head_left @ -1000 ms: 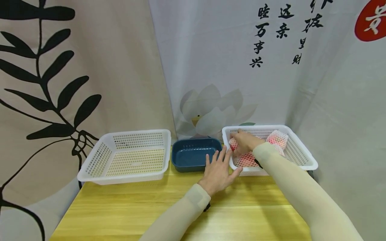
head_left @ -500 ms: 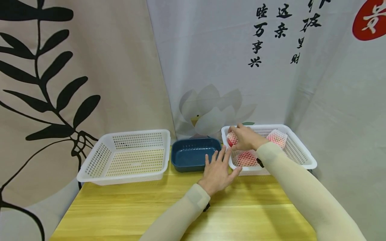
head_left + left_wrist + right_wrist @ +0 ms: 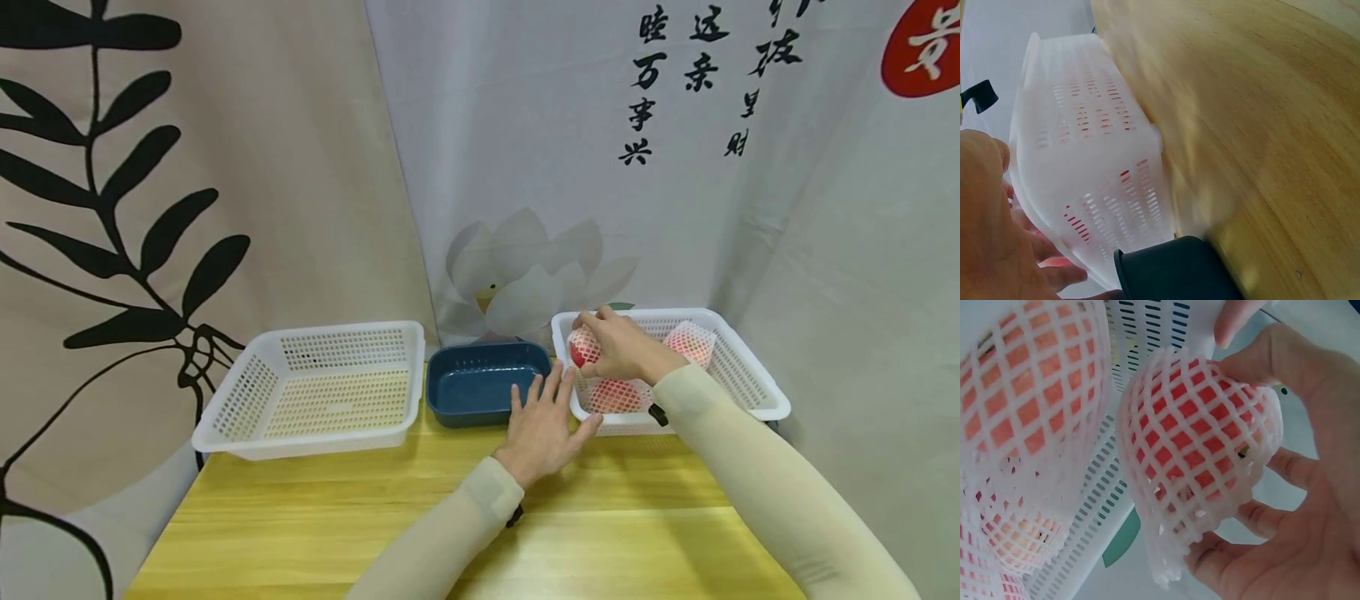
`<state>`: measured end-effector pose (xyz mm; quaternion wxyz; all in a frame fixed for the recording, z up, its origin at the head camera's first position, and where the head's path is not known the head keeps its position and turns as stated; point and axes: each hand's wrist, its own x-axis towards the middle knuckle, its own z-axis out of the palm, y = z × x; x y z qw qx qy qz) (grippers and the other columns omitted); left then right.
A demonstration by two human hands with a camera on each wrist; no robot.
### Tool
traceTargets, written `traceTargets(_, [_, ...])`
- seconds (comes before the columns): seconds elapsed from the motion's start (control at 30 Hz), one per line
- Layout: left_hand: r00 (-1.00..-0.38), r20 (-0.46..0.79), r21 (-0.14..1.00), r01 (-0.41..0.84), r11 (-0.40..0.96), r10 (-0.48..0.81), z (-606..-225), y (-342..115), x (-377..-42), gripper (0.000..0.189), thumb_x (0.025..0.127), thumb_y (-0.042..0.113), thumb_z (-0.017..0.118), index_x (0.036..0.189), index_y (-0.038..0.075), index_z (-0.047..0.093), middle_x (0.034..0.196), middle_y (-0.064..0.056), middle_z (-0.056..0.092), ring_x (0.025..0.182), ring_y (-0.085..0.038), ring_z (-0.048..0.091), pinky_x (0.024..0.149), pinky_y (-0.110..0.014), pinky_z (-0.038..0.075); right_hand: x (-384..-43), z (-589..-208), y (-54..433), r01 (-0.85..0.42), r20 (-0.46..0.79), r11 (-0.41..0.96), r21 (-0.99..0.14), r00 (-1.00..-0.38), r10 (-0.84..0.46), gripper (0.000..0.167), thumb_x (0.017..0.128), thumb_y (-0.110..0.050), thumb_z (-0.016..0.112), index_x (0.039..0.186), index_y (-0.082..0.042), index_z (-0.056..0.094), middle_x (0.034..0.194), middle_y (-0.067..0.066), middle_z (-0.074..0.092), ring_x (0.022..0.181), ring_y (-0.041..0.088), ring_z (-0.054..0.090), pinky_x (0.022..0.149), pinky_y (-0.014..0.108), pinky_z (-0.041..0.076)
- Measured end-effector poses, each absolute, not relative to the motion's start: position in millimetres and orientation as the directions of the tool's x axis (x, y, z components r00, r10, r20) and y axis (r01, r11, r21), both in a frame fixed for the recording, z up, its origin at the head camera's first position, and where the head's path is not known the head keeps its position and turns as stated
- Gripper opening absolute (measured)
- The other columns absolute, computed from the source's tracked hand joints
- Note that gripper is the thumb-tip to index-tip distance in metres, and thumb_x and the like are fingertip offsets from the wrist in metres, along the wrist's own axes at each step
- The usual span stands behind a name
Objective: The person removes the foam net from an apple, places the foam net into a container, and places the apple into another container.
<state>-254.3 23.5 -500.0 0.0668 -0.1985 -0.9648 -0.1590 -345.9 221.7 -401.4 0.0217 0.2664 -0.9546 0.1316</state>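
Note:
My right hand (image 3: 630, 346) grips a red fruit in a white foam net (image 3: 583, 347), thumb and fingers curled round its sides. The fruit is at the left end of the right white basket (image 3: 757, 407). Close up in the right wrist view, the netted fruit (image 3: 1194, 431) shows red through the mesh. More netted fruits (image 3: 617, 397) lie in that basket, partly hidden by my right hand. My left hand (image 3: 542, 435) has its fingers spread, fingertips at the basket's left rim and beside the blue dish (image 3: 480, 412).
A second white slotted basket (image 3: 411, 367) stands on the left of the wooden table (image 3: 360, 517), with its slotted bottom showing. The blue dish sits between the two baskets. A printed cloth (image 3: 525, 125) hangs close behind them.
My right hand has risen a little out of the basket's left end with the red fruit in its grip, uncovering the front fruit more. My left hand has stayed in place.

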Motion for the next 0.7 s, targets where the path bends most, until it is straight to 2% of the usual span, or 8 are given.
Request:
traceTargets(0.23, [-0.912, 0.178, 0.261, 0.405, 0.876, 0.369, -498, 21, -254, 0.092, 0.117, 0.08, 0.034, 0.188, 0.022, 0.024, 0.197, -0.005, 0.021, 0.172, -0.047, 0.045, 0.137, -0.082, 0.033, -333, -400, 226, -0.508, 0.13, 0.824, -0.252, -0.861, -0.492, 0.073, 0.093, -0.026, 0.097, 0.157, -0.01, 0.063, 0.146, 0.031, 0.063, 0.113, 0.042, 0.072, 0.1, 0.065, 0.065])
traceTargets(0.43, [-0.91, 0.181, 0.265, 0.411, 0.872, 0.374, -496, 16, -253, 0.091, 0.117, 0.079, 0.036, 0.187, 0.021, 0.027, 0.196, -0.007, 0.024, 0.173, -0.047, 0.043, 0.137, -0.082, 0.033, -325, -401, 226, -0.505, 0.14, 0.826, -0.251, -0.863, -0.485, 0.076, 0.093, -0.029, 0.097, 0.159, -0.012, 0.063, 0.148, 0.031, 0.063, 0.122, 0.046, 0.073, 0.104, 0.068, 0.064])
traceTargets(0.7, [-0.907, 0.189, 0.265, 0.417, 0.87, 0.377, -494, 7, -250, 0.091, 0.117, 0.079, 0.038, 0.186, 0.021, 0.03, 0.195, -0.011, 0.027, 0.173, -0.049, 0.042, 0.137, -0.082, 0.033, -313, -401, 226, -0.505, 0.164, 0.817, -0.278, -0.863, -0.477, 0.078, 0.089, -0.028, 0.096, 0.158, -0.011, 0.063, 0.152, 0.032, 0.064, 0.122, 0.046, 0.073, 0.103, 0.069, 0.065])
